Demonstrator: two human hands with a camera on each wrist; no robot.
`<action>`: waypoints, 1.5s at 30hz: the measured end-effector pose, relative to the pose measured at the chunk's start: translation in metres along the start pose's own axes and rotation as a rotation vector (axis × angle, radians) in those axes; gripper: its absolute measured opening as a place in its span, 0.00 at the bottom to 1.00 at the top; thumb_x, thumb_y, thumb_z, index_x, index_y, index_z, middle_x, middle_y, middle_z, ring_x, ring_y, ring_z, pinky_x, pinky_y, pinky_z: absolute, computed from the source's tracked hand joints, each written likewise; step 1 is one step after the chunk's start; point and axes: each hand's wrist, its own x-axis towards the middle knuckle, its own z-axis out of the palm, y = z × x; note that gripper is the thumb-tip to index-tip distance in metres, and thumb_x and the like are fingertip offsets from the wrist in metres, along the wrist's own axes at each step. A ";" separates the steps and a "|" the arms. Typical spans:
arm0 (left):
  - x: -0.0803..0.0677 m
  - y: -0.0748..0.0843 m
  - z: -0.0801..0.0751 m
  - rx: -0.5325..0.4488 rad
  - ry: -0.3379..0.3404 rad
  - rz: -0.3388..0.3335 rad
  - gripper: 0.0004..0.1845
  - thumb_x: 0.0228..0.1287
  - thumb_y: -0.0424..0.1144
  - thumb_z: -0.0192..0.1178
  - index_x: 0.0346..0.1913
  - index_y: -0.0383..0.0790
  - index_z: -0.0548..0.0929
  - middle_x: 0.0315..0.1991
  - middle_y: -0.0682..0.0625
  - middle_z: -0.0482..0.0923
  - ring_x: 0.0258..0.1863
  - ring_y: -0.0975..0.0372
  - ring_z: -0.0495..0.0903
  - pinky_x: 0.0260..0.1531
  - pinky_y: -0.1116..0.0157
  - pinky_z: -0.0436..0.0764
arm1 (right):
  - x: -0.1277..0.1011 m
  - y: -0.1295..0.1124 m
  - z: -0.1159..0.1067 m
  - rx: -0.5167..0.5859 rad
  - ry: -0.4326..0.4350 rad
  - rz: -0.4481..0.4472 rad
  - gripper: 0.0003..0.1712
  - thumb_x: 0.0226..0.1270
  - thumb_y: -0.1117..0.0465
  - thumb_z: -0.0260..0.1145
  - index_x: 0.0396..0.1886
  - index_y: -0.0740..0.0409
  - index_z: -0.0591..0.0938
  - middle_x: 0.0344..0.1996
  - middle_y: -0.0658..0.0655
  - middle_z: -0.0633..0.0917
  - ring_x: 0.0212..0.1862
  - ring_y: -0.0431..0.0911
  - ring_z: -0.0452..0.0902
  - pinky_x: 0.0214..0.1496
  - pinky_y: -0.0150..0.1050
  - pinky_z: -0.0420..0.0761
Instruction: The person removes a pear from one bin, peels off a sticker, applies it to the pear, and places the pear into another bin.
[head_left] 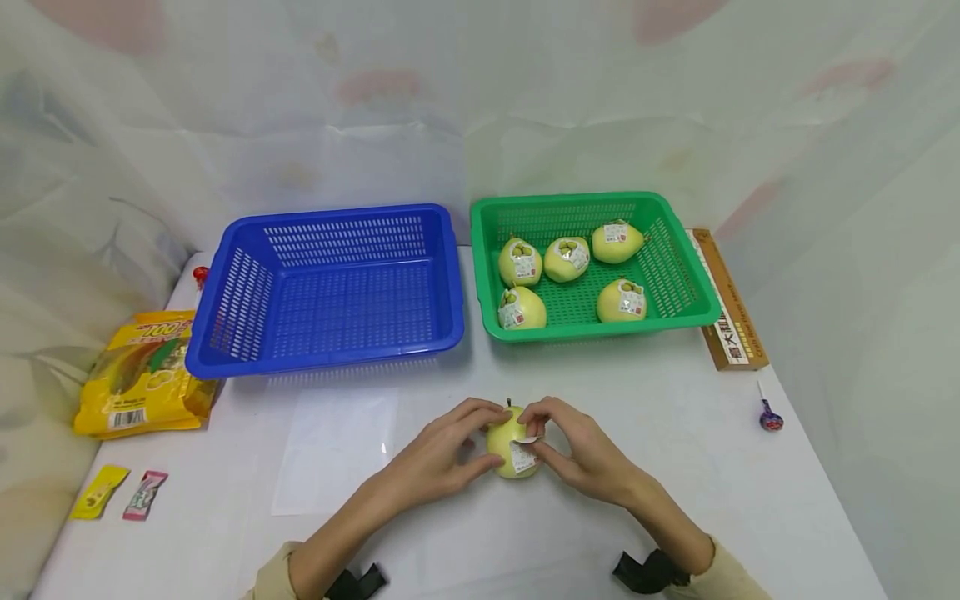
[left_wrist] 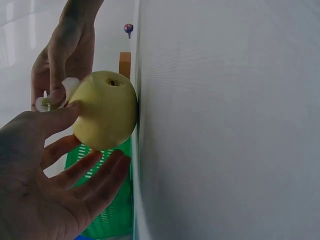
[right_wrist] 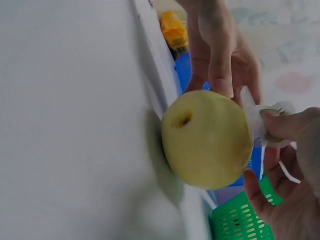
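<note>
A pale yellow pear (head_left: 504,442) with a short dark stem rests on the white table, in front of the baskets. My left hand (head_left: 453,446) grips it from the left, thumb and fingers spread around its side. On the pear's right side a white printed sticker (head_left: 522,457) is partly lifted. Its loose end curls up between the thumb and fingers of my right hand (head_left: 592,454), which pinches it. In the right wrist view the lifted sticker (right_wrist: 254,117) stands away from the pear's skin (right_wrist: 207,145).
Behind stand a blue basket (head_left: 324,368) and a green basket (head_left: 600,333) with several stickered pears (head_left: 567,259). A clear plastic sheet (head_left: 333,450) lies left. Around these are a yellow candy bag (head_left: 150,375), small wrapped sweets (head_left: 144,495), a lollipop (head_left: 770,417) and a brown box (head_left: 731,308).
</note>
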 end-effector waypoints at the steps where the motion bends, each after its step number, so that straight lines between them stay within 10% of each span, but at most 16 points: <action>1: 0.000 0.000 0.000 0.003 -0.001 -0.002 0.29 0.70 0.42 0.75 0.71 0.46 0.81 0.70 0.53 0.79 0.64 0.63 0.84 0.65 0.62 0.87 | 0.000 0.000 0.000 0.027 0.009 -0.002 0.25 0.67 0.77 0.74 0.59 0.57 0.78 0.44 0.51 0.84 0.45 0.39 0.78 0.47 0.38 0.86; 14: -0.001 0.002 0.002 -0.038 0.006 -0.018 0.28 0.70 0.38 0.75 0.70 0.43 0.80 0.69 0.49 0.80 0.58 0.60 0.88 0.56 0.63 0.91 | 0.001 0.005 0.005 0.007 0.033 -0.086 0.28 0.63 0.80 0.74 0.59 0.58 0.78 0.44 0.51 0.83 0.46 0.40 0.78 0.46 0.37 0.84; 23: -0.002 0.005 0.002 -0.160 -0.020 -0.169 0.24 0.78 0.49 0.67 0.71 0.50 0.80 0.67 0.53 0.79 0.54 0.59 0.88 0.44 0.72 0.90 | 0.001 0.013 0.011 -0.028 0.062 -0.113 0.27 0.61 0.77 0.79 0.56 0.58 0.80 0.46 0.50 0.84 0.47 0.39 0.79 0.48 0.34 0.86; 37: 0.006 0.025 0.021 -0.008 0.055 -0.219 0.36 0.65 0.53 0.79 0.67 0.39 0.76 0.63 0.46 0.80 0.42 0.65 0.79 0.36 0.72 0.82 | 0.005 0.013 0.020 0.331 0.082 0.158 0.19 0.71 0.74 0.73 0.57 0.62 0.79 0.42 0.58 0.84 0.45 0.40 0.79 0.52 0.32 0.85; 45: 0.011 0.026 0.014 -0.047 0.014 -0.282 0.46 0.63 0.50 0.78 0.77 0.36 0.67 0.71 0.40 0.76 0.58 0.57 0.82 0.57 0.58 0.86 | 0.006 0.008 0.030 0.387 0.156 0.193 0.16 0.71 0.75 0.72 0.55 0.64 0.79 0.47 0.62 0.83 0.52 0.42 0.82 0.63 0.27 0.85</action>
